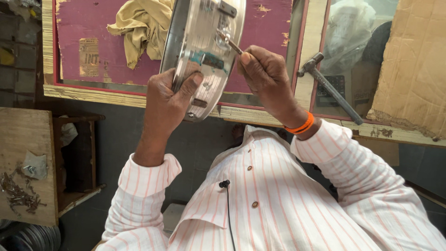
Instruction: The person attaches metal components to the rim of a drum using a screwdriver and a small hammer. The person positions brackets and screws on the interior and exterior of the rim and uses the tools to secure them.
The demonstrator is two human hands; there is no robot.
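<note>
Shirt [278, 200]: yours, striped, nearest.
Left hand [167, 100]: grip clamps round metal disc [204, 51].
Right hand [265, 74]: pinches thin tool [230, 42], working the disc's fitting; keep disc steady.

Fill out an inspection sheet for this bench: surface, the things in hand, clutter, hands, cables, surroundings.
Surface: maroon board in a pale wooden frame, paint chipped at the edges.
Job's things: round metal disc held tilted on edge above the board; thin metal tool set against its back.
Clutter: crumpled yellow cloth on the board; hammer lying on the frame; torn cardboard at the right.
Hands: left hand grips the disc's lower rim; right hand pinches the tool, orange band on the wrist.
Cables: black microphone cable down the striped shirt.
Surroundings: wooden side stand with a heap of screws.
</note>
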